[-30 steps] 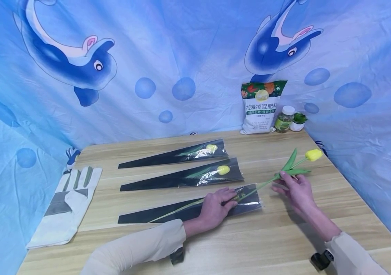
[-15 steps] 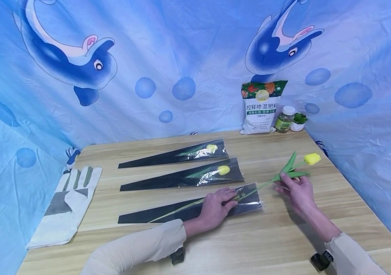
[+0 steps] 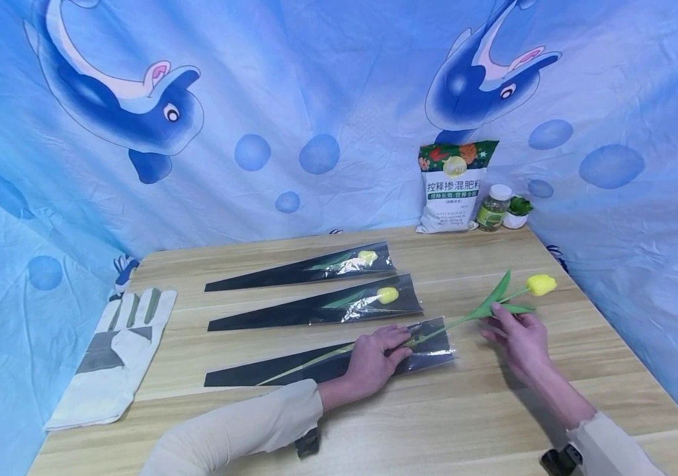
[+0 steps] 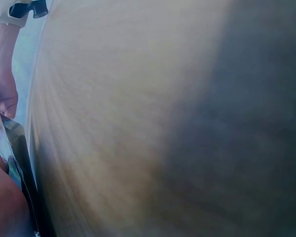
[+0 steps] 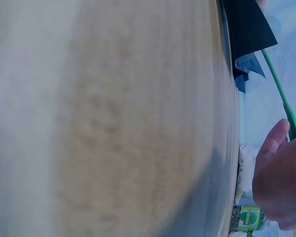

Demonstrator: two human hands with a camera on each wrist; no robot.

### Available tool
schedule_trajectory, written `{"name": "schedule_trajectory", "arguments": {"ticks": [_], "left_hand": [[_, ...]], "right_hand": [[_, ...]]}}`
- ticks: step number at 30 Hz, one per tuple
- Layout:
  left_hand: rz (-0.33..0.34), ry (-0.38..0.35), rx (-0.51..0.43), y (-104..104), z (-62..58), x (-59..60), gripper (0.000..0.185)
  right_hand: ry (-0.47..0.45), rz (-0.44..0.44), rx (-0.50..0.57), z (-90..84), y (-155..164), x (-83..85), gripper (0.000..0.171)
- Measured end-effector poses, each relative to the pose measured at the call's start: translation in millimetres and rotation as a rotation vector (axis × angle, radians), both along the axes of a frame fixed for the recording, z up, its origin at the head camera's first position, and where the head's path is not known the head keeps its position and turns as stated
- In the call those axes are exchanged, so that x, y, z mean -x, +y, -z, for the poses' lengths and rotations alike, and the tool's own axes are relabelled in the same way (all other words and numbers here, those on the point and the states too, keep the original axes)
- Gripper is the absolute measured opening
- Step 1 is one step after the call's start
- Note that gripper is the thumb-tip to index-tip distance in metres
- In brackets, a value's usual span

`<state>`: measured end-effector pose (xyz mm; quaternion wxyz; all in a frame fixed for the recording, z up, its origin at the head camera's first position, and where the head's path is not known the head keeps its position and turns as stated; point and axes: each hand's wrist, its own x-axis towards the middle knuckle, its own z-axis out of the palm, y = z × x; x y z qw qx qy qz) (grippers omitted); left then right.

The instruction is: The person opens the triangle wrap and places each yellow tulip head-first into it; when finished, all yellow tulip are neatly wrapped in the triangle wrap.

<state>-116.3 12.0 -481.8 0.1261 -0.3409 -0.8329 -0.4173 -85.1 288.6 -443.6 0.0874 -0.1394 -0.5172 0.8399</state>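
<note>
A yellow artificial tulip (image 3: 541,284) with a green stem and leaves hangs just above the wooden table (image 3: 481,410). My right hand (image 3: 496,316) pinches its stem below the leaves. The long stem (image 5: 281,94) runs left into the nearest black-and-clear flower sleeve (image 3: 315,367). My left hand (image 3: 395,344) lies flat on that sleeve near its wide mouth and presses it onto the table. In the left wrist view only the sleeve's edge (image 4: 15,163) and blurred wood show.
Two more sleeves (image 3: 315,268) (image 3: 327,305), each with a yellow tulip inside, lie behind the nearest one. A pair of work gloves (image 3: 112,357) lies at the left edge. A fertiliser bag (image 3: 452,188), a bottle (image 3: 493,206) and a small potted plant (image 3: 517,210) stand at the back right.
My right hand has drifted slightly right and nearer, and the tulip's head has sunk closer to the table. The left hand and the sleeves have stayed put.
</note>
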Motion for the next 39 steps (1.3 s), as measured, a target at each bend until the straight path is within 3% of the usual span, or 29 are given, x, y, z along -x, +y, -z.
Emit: {"name": "schedule_trajectory", "arguments": {"ticks": [4, 16, 22, 29, 39], "left_hand": [[0.005, -0.005, -0.006, 0.1, 0.5, -0.4, 0.030], [-0.004, -0.024, 0.014, 0.9, -1.9, -1.7, 0.031], [-0.006, -0.024, 0.022, 1.0, -1.6, -1.6, 0.031], [-0.002, -0.009, 0.022, 1.3, -0.5, -0.4, 0.031], [-0.005, -0.007, 0.030, 1.3, -0.9, -0.6, 0.032]], "right_hand": [[-0.021, 0.009, 0.031, 0.0, 0.3, -2.3, 0.003], [0.031, 0.016, 0.019, 4.9, -4.2, -6.2, 0.026], [0.039, -0.007, 0.016, 6.2, -5.3, -7.1, 0.022], [-0.022, -0.010, -0.010, 5.6, -4.6, -8.2, 0.009], [-0.055, 0.007, -0.053, 6.3, -6.9, -9.4, 0.007]]}}
